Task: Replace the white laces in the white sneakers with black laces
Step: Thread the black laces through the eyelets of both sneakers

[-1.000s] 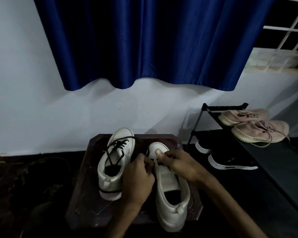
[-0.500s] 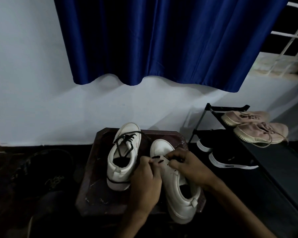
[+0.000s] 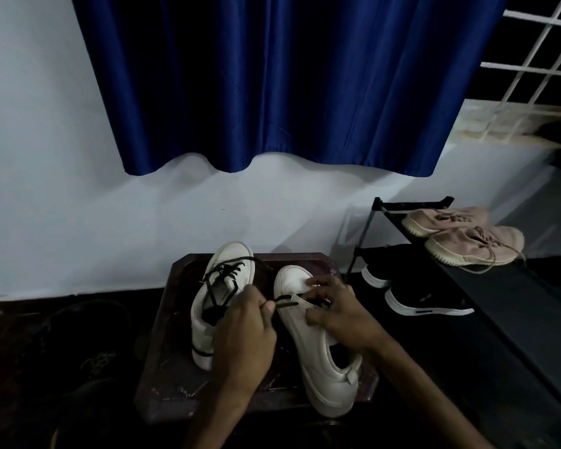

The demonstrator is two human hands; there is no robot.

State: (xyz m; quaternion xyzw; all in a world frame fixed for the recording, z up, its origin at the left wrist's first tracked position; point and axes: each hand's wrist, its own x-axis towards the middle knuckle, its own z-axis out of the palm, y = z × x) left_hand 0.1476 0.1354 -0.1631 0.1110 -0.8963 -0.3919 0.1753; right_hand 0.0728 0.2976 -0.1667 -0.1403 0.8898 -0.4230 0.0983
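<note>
Two white sneakers sit on a dark wooden stool (image 3: pixel 162 377). The left sneaker (image 3: pixel 222 306) carries a black lace threaded through its eyelets. The right sneaker (image 3: pixel 318 358) lies toe away from me, its heel hanging over the stool's front edge. My left hand (image 3: pixel 243 338) pinches a black lace (image 3: pixel 285 302) between thumb and finger just left of that shoe's eyelets. My right hand (image 3: pixel 334 309) rests on the shoe's front, fingers pressing on the upper and on the other part of the lace. No white lace is visible.
A black shoe rack (image 3: pixel 499 303) stands to the right with pink sneakers (image 3: pixel 473 246) on top and black sneakers (image 3: pixel 425 303) below. A blue curtain (image 3: pixel 272 79) hangs on the white wall behind. Dark objects lie on the floor at left.
The view shifted, so the stool and shoes sit further right. My hands drew apart a little, and the black lace now shows stretched across the right sneaker's eyelets.
</note>
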